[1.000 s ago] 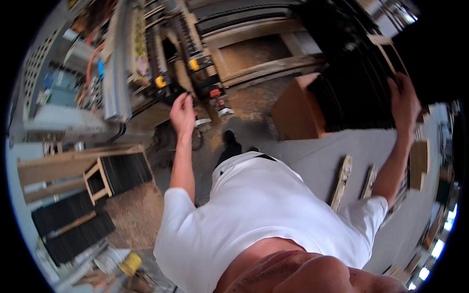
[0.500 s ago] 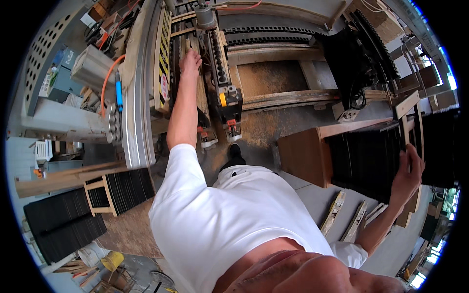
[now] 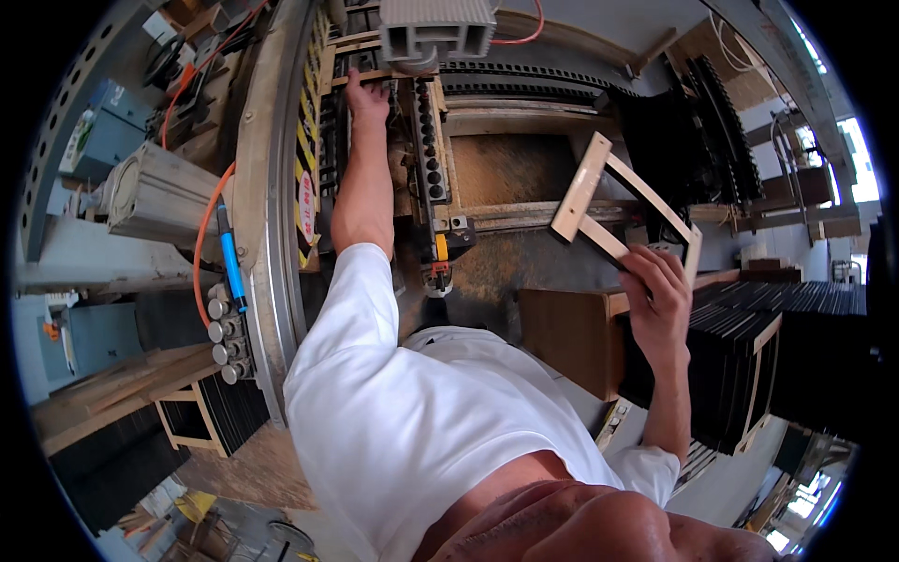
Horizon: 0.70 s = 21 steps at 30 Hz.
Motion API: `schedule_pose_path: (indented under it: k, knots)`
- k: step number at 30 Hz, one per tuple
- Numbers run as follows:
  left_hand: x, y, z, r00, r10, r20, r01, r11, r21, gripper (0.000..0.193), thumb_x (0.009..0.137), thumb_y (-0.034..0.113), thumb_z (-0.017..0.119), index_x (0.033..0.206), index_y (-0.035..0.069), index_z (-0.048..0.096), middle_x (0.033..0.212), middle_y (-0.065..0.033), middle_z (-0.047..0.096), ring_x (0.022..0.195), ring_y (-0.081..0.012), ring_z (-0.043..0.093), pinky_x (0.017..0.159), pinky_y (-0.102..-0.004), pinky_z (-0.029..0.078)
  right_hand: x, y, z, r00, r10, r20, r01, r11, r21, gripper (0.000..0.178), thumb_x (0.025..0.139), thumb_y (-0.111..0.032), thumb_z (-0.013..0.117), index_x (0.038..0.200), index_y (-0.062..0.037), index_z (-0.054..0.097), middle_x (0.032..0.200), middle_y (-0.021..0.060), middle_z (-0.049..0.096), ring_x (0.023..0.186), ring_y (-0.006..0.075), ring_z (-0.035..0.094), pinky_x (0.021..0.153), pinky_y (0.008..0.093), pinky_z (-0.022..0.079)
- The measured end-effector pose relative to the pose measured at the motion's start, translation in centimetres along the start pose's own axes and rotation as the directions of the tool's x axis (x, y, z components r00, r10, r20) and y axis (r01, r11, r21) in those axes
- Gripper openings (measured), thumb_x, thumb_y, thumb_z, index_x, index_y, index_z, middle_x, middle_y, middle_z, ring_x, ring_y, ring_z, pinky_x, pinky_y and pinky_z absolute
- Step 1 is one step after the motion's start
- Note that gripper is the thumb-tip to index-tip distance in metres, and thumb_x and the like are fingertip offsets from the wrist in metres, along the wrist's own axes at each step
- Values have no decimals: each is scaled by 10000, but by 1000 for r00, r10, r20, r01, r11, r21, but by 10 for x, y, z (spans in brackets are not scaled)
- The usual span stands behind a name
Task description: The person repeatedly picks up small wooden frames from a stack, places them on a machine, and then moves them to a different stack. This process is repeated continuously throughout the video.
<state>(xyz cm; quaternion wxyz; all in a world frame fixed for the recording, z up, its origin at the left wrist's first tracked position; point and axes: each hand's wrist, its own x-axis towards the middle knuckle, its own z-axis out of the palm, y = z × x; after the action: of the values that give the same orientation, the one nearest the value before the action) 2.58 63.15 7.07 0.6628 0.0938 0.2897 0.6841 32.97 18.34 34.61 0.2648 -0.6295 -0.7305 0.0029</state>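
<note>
Raised above the floor on the right, a pale rectangular wooden frame is gripped by my right hand at its near slat. The frame is tilted, and one wide end bar shows small holes. My left hand reaches far forward into the machine. Its fingers are curled at the near slat of another wooden frame, with the thumb over the slat. Just right of that hand runs a rail with a row of black round parts. A grey ribbed machine head hangs above the rail's far end.
Stacked dark frames stand at the right beside a brown wooden box. A metal beam with a yellow-black warning strip flanks my left arm. Sawdust covers the board ahead. More dark frames lie lower left.
My right hand has lifted a wooden frame off the right stack and brought it inward and forward. My left hand has moved slightly farther forward. The grey machine head now shows larger above the rail.
</note>
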Motion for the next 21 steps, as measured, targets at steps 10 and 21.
schedule_pose_path:
  k: [10,21]
  knots:
    - [-213,-12,-70,996,-78,-49,84,988,130,325,934,216,620,1217,70,550,1150,-76,599,1072,-222,567,889,-386,499,127,5,173,901,-418,114,375,884,280,174,768,-78,696,941,-63,687,945,82,685,893,284,601,787,379,500]
    - [-516,6,-107,913,72,-401,32,969,246,301,972,226,562,1233,81,520,1182,-65,624,1093,-219,612,852,-335,519,227,-46,386,749,-659,70,643,748,165,271,806,-92,560,1047,-127,677,991,96,689,965,302,605,830,431,449]
